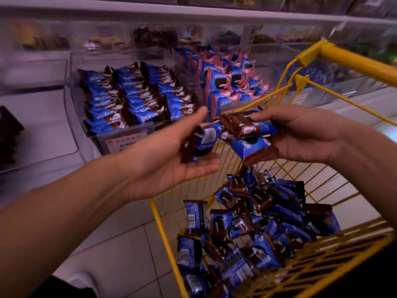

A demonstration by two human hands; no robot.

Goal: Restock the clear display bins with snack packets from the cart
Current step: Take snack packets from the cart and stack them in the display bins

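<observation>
Now, yellow wire cart [163, 229] heaped with loose packets, clear bin [137, 100] of neat rows beyond. My left hand [171, 160] loosely cradles one crinkly blue-and-brown snack packet [204, 140]; right hand [305, 134] pinches two. Light, slippery, crushable: hold flat sides gently.

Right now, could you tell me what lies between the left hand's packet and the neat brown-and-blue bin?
In the head view, only the bin's orange price label lies between the left hand packet and the bin.
</observation>
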